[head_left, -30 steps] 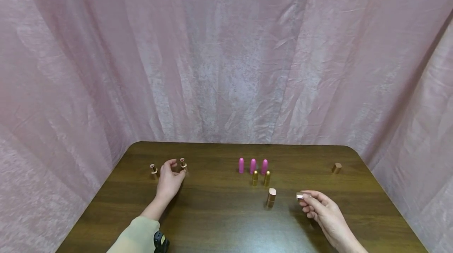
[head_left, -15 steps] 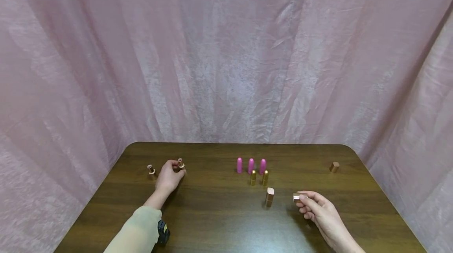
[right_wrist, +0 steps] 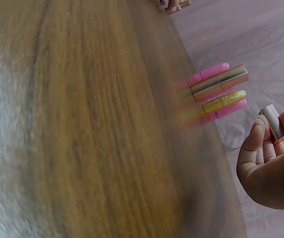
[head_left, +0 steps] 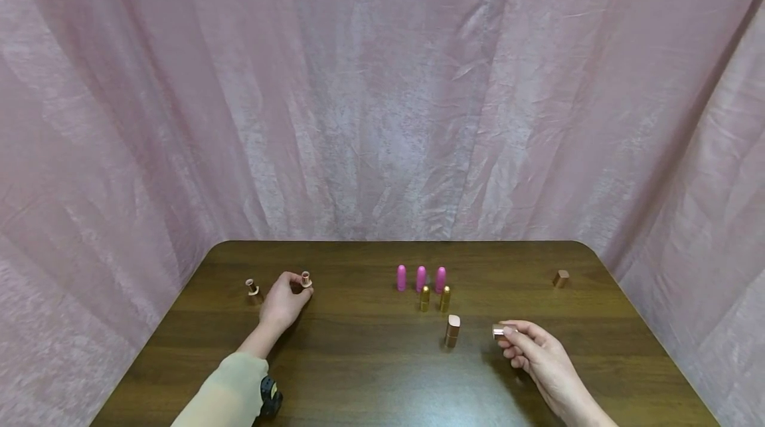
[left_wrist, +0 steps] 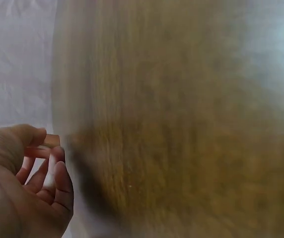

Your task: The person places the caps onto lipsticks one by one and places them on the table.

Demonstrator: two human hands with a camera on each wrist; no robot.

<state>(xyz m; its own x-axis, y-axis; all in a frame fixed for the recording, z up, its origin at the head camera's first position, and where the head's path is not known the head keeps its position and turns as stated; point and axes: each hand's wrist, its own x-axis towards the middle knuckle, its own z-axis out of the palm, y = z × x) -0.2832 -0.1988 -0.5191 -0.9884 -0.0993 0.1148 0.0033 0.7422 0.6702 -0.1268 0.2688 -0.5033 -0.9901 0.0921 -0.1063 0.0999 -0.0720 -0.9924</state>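
On the left of the table, my left hand (head_left: 281, 302) pinches an uncapped rose-gold lipstick tube (head_left: 306, 279) between thumb and fingers. In the left wrist view only a coppery bit of that tube shows between the fingertips; whether its foot touches the wood is hidden. A second uncapped lipstick tube (head_left: 253, 289) stands just left of this hand. At the right, my right hand (head_left: 540, 350) holds a shiny rose-gold lipstick cap (right_wrist: 273, 123) between thumb and fingers, above the table. Nearest to it stands a capped rose-gold lipstick (head_left: 452, 331).
Behind the capped lipstick stand two gold bullet-shaped tubes (head_left: 445, 299) and a row of three pink ones (head_left: 421, 279). Another rose-gold cap (head_left: 560, 279) is at the far right of the brown wooden table (head_left: 358, 374). A pink curtain (head_left: 382, 95) hangs behind.
My left fingers, earlier spread about the lipstick tube, have come together on it. The right hand keeps the cap nearly in place. The whole view has shifted slightly.
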